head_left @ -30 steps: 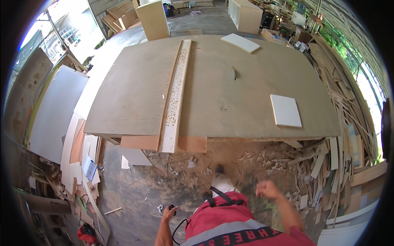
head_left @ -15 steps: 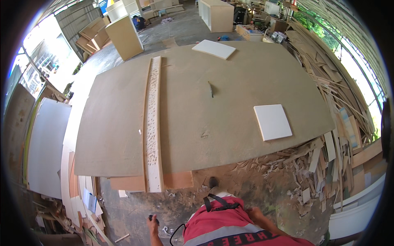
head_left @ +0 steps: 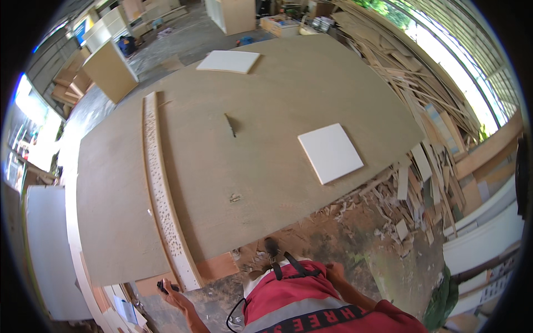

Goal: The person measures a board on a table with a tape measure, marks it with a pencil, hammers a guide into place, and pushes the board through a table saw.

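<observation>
My left hand (head_left: 179, 300) is closed round a small black object (head_left: 167, 286) whose kind is too small to make out. It is beside the near end of a long, narrow wooden channel (head_left: 159, 183) with a pale, pitted face, lying along the left part of a large brown board (head_left: 266, 183). My right hand (head_left: 335, 273) hangs by my right hip, against the red shirt, its fingers mostly hidden. Two white square panels, one near right (head_left: 331, 154) and one at the far edge (head_left: 228, 61), lie on the board. Between them is a thin dark strip (head_left: 230, 125).
Long wood offcuts (head_left: 388, 72) are heaped along the right side, with broken scraps (head_left: 383, 205) on the floor at the near right edge. A white panel (head_left: 53, 250) leans at the left. Cabinet boxes (head_left: 111, 72) stand farther back.
My view has turned and moved forward, so the board shifts left and tilts in the picture. My left hand, with the black object, has come up to the channel's near end.
</observation>
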The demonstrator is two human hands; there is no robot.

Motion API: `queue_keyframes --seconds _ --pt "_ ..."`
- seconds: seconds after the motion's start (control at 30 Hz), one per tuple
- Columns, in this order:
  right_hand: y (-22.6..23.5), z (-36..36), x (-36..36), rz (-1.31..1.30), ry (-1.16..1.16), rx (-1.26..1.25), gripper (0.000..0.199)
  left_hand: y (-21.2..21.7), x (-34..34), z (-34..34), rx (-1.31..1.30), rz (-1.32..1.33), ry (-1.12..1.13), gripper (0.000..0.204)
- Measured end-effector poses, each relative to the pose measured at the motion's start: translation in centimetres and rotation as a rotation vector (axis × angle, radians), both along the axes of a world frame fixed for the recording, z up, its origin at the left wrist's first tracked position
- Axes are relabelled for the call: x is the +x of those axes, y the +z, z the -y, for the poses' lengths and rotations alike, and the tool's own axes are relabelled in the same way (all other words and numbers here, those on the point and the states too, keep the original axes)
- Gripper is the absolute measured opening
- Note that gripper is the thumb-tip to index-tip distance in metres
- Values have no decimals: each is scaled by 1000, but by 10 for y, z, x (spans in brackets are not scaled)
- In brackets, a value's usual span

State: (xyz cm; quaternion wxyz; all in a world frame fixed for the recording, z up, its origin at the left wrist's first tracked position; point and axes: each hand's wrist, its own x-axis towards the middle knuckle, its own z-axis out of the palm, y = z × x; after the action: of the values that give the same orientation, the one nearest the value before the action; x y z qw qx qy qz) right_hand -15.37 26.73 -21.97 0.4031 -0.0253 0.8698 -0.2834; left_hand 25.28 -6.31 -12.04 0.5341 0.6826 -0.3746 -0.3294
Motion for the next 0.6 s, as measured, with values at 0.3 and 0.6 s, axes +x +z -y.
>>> queue_keyframes --seconds 0.3,0.6 --pt "-38 -76 21 46 -41 -144 35 21 -181 86 -122 -14 -663 23" --pt "12 -147 34 130 -260 -93 28 -67 -302 78 41 241 -921 40"
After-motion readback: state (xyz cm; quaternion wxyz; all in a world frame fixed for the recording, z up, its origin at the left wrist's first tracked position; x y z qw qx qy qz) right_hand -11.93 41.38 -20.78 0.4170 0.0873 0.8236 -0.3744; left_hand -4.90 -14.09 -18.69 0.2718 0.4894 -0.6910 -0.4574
